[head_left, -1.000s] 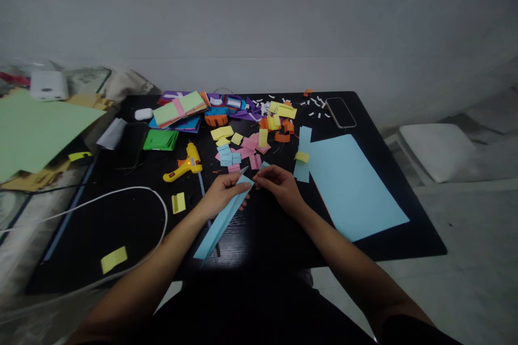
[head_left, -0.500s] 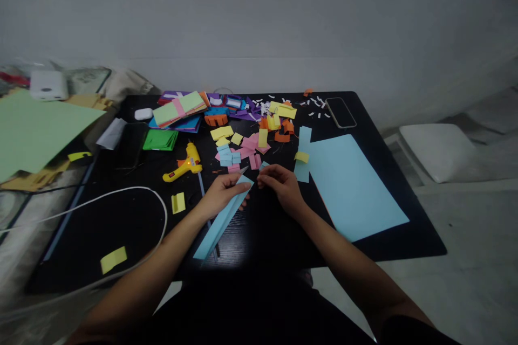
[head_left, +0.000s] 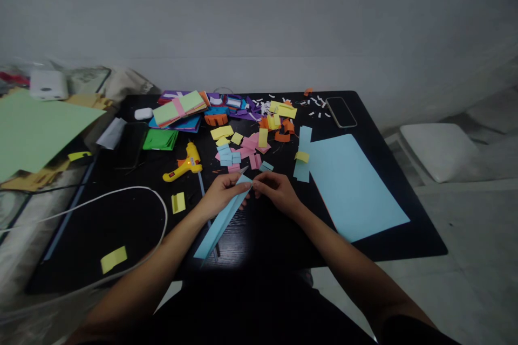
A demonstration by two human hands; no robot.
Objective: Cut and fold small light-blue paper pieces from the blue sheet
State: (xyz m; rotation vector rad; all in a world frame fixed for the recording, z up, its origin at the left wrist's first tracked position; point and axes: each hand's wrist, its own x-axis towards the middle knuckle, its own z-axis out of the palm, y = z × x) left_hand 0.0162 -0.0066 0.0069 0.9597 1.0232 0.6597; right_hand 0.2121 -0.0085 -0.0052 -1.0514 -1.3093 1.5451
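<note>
My left hand (head_left: 222, 194) is closed around a long folded strip of light blue paper (head_left: 224, 225), which slants down toward the table's front edge. A pointed metal tip (head_left: 243, 170), looking like a blade, pokes out above the same hand; the rest of it is hidden. My right hand (head_left: 279, 191) pinches at the upper corner of the strip, fingertips pressed together. Just beyond that hand a small blue paper piece (head_left: 266, 166) lies on the table. Behind my left hand are more small blue pieces (head_left: 229, 157) and pink pieces (head_left: 250, 144).
A yellow glue gun (head_left: 184, 164) lies left on the black table (head_left: 267, 242). Blue sheets (head_left: 356, 186) lie at right, below a phone (head_left: 341, 112). Stacked coloured paper (head_left: 180, 109) and scraps line the back. A white cable (head_left: 164, 210) loops at left.
My right hand has moved slightly left and down to the strip's upper corner, uncovering the small blue piece on the table. My left hand and the strip stay almost where they were.
</note>
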